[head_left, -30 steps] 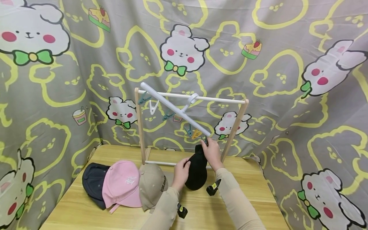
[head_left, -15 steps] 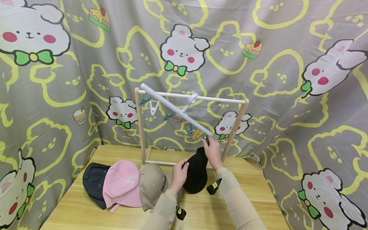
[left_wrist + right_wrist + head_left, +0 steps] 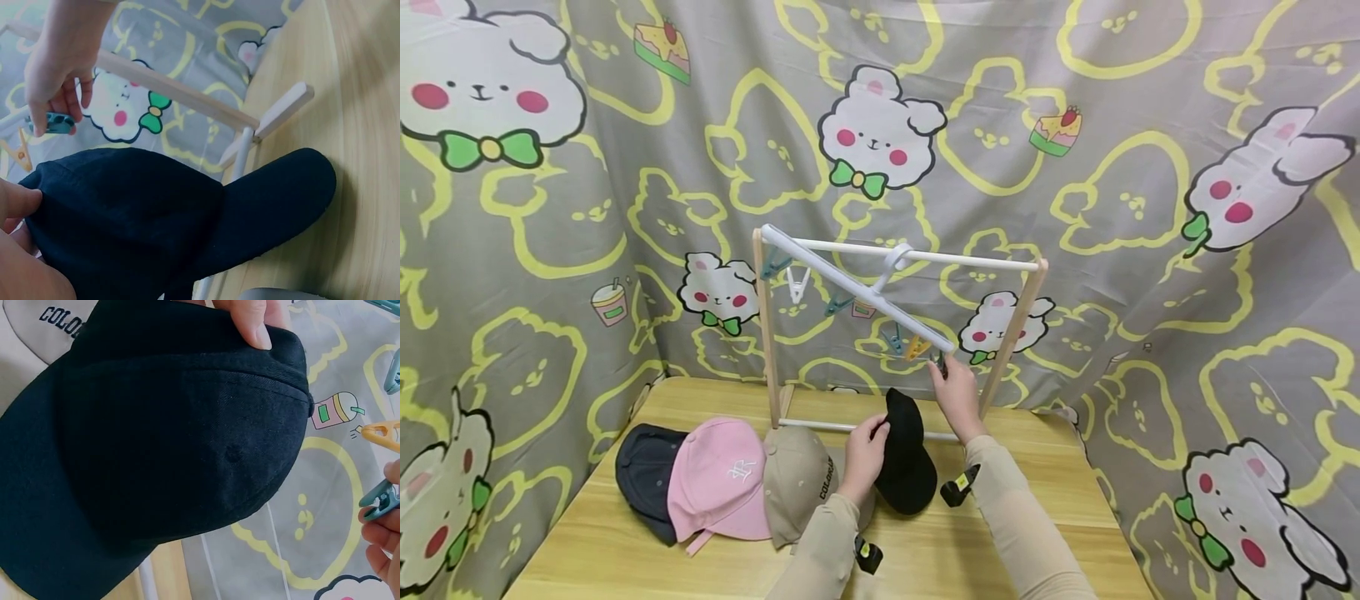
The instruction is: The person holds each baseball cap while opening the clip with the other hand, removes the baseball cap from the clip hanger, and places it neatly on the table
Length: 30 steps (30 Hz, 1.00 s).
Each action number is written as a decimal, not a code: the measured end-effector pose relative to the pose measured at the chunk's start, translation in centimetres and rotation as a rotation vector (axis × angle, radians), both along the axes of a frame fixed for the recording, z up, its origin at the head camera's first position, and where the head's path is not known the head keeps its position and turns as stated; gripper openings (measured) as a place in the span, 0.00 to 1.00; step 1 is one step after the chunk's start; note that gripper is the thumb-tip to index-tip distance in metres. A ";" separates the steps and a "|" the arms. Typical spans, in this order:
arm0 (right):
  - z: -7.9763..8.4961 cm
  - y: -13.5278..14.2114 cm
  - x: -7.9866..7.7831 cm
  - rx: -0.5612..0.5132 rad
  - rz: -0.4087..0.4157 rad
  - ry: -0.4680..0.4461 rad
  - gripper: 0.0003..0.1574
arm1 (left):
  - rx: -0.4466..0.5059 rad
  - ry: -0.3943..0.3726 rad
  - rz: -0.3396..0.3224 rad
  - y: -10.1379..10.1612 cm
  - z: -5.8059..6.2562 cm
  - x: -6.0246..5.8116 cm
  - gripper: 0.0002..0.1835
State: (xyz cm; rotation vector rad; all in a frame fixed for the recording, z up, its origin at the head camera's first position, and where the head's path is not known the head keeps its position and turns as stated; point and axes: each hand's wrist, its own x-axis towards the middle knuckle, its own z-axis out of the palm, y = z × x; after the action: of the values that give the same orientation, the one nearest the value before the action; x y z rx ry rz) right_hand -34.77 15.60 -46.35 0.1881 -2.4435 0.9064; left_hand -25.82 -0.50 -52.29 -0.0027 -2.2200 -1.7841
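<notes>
A black baseball cap [image 3: 908,458] is held over the table by my left hand [image 3: 865,460], its thumb and fingers pinching the crown's edge. In the left wrist view the cap's brim [image 3: 281,200] points right. My right hand [image 3: 957,396] pinches a teal clothespin [image 3: 380,499] at the low end of a pale hanger bar [image 3: 857,286]. The cap is apart from that clothespin. The hanger hooks over the rack's white top rail [image 3: 977,261] and tilts down to the right. A yellow clothespin [image 3: 914,347] hangs close to my right fingers.
On the table [image 3: 1000,550], a dark cap [image 3: 646,479], a pink cap [image 3: 715,475] and a beige cap [image 3: 797,483] lie in an overlapping row at left. The rack's wooden posts [image 3: 765,333] stand behind. A patterned curtain [image 3: 1120,275] encloses the back and sides.
My left hand has drawn the cap down and left, away from the clothespin, and its top has swung left. The hanger's tilt has eased slightly. My right hand has barely moved.
</notes>
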 end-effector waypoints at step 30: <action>0.4 0.8 0.2 -0.033 -0.043 0.013 0.20 | 0.027 -0.004 -0.060 -1.2 -0.1 1.1 0.12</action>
State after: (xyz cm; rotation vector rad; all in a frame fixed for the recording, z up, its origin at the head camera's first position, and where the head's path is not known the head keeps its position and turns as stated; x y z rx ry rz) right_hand -34.60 16.42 -45.94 0.1286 -2.4096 0.9236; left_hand -24.75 -1.68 -52.35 -0.0603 -2.2210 -1.8466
